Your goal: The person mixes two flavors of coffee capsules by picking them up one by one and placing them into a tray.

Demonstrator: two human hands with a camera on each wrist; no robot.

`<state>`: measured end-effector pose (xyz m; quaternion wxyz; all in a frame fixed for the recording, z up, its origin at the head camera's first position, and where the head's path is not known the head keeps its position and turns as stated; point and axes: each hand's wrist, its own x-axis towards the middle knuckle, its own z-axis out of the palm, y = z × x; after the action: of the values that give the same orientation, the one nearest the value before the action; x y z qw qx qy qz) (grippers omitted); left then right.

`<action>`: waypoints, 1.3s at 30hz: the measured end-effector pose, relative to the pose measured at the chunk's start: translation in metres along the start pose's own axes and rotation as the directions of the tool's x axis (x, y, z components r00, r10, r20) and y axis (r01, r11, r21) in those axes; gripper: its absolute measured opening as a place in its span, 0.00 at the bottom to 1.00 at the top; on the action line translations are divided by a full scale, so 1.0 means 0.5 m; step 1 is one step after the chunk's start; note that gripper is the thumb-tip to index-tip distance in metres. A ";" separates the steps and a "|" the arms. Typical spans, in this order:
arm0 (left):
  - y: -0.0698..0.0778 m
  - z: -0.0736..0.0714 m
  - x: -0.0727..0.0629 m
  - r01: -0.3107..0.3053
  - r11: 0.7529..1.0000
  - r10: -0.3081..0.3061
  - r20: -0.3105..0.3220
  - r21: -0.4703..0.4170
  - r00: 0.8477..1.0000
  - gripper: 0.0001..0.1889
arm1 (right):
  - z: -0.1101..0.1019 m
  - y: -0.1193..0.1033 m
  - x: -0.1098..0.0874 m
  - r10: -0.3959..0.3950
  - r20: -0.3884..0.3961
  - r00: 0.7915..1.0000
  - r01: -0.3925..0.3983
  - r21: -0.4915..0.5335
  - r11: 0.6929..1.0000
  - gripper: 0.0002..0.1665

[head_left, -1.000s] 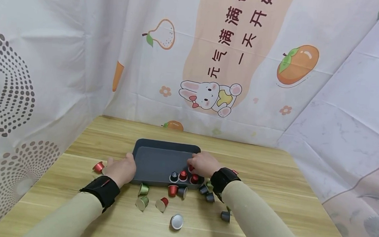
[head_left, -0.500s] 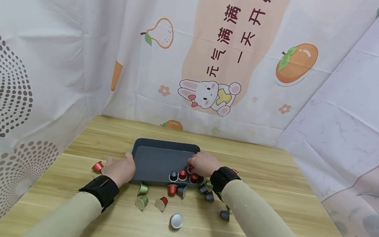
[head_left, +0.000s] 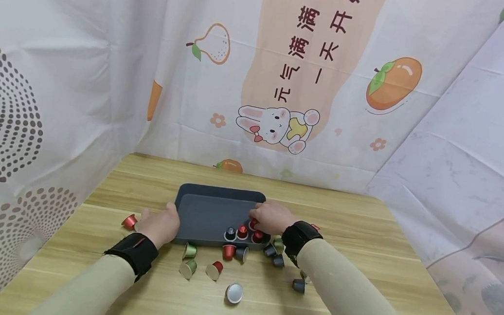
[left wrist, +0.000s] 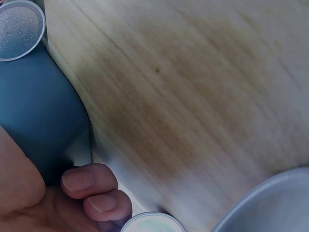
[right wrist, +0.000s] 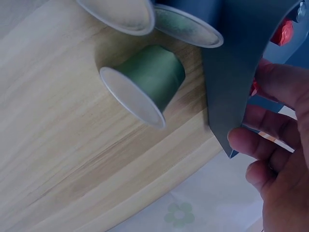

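A dark grey tray lies on the wooden table. My right hand is at its right side, pinching a red coffee capsule just inside the rim. Seen from the right wrist, thumb and fingers close round this red capsule beside the tray wall. Along the tray's near side stand a dark capsule and two more red capsules. My left hand rests beside the tray's left rim, fingers loosely curled with nothing held. A red capsule lies just left of it.
Several loose capsules lie in front of the tray, among them a green capsule, a red capsule and one with its silver lid up. Dark capsules lie below the right wrist. A printed curtain hangs behind the table.
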<state>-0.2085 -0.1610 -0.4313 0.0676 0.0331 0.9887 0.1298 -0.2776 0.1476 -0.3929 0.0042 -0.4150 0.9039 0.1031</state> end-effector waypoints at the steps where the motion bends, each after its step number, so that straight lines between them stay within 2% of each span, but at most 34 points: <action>1: 0.000 0.000 0.000 0.001 1.000 -0.001 0.000 -0.002 1.000 0.21 | 0.000 0.000 -0.001 0.002 0.000 1.000 -0.002 0.006 1.000 0.07; 5: 0.001 -0.001 0.001 0.008 1.000 -0.008 0.002 -0.007 1.000 0.21 | -0.004 -0.002 -0.005 0.012 0.000 1.000 -0.012 0.026 1.000 0.09; 12: 0.001 -0.002 0.002 -0.014 0.999 0.014 -0.004 0.038 1.000 0.21 | -0.018 -0.006 -0.017 0.017 -0.016 1.000 -0.016 0.049 0.999 0.09; 19: 0.001 -0.001 0.003 -0.011 1.000 0.011 -0.013 0.014 1.000 0.18 | -0.021 0.004 -0.033 0.010 -0.045 0.999 -0.007 0.061 0.998 0.07; 28: 0.000 -0.002 0.001 -0.025 0.999 0.026 -0.020 0.048 0.999 0.21 | -0.026 0.016 -0.063 -0.014 -0.080 0.997 0.021 0.088 0.996 0.14; 39: -0.002 0.000 0.006 0.000 1.000 0.000 0.015 0.011 1.000 0.23 | -0.026 0.030 -0.103 -0.011 -0.084 0.996 0.019 0.089 0.996 0.16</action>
<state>-0.2112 -0.1618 -0.4318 0.0751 0.0346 0.9889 0.1238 -0.2540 0.1930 -0.3726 -0.0141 -0.4252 0.9039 0.0451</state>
